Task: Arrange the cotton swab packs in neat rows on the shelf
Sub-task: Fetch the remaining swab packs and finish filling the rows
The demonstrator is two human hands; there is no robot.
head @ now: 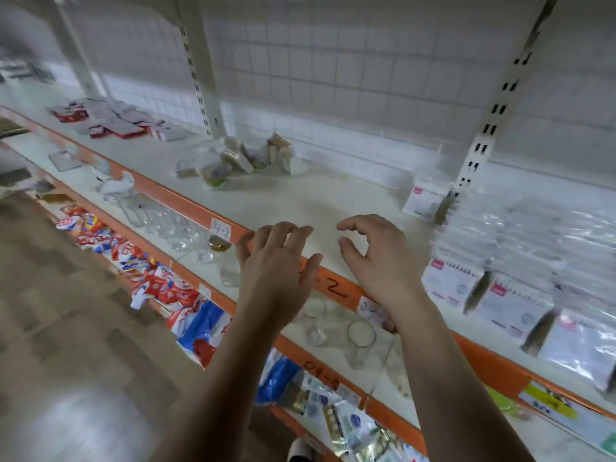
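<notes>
Cotton swab packs (520, 261) in clear plastic with white and pink cards lie in rows on the right part of the top shelf (300, 201). One pack (425, 201) stands apart at the back, by the upright. A loose heap of small packs (243, 158) sits mid-shelf toward the back. My left hand (276, 261) and my right hand (376, 258) hover side by side over the shelf's orange front edge, fingers loosely curled, holding nothing. Bare shelf lies between the hands and the heap.
Red and white boxes (110, 120) lie at the far left of the same shelf. The shelf below holds glass jars (173, 225) and tumblers (360, 341). Lower still are colourful snack bags (143, 271). White slotted uprights (203, 71) and wire grid back the shelving.
</notes>
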